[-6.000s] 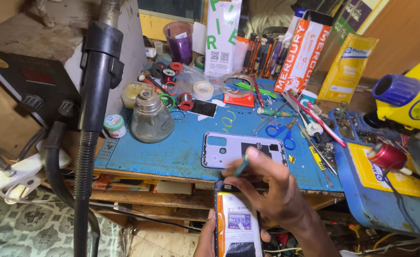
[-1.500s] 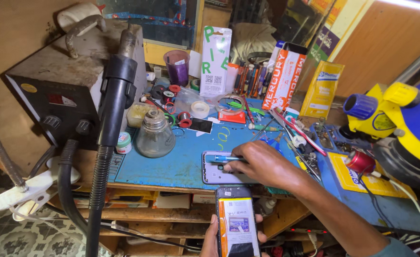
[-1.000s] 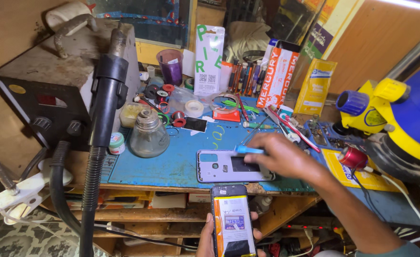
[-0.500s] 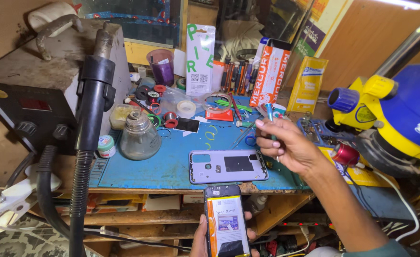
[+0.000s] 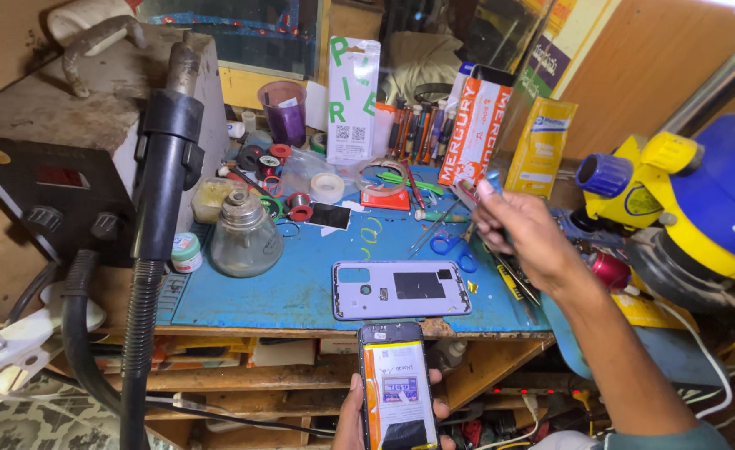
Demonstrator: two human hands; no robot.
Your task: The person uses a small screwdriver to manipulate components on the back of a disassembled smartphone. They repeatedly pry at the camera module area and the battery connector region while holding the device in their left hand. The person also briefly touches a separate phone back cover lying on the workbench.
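While opened, phone (image 5: 398, 392) shows orange battery.

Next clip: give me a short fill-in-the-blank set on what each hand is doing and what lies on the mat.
1. The left hand holds an opened ____ with its back cover off.
2. The right hand is raised over the ____ side of the blue mat.
3. The pale phone back cover lies ____ on the mat.
4. The glass bottle stands ____ of that cover.

Missing words: phone; right; flat; left
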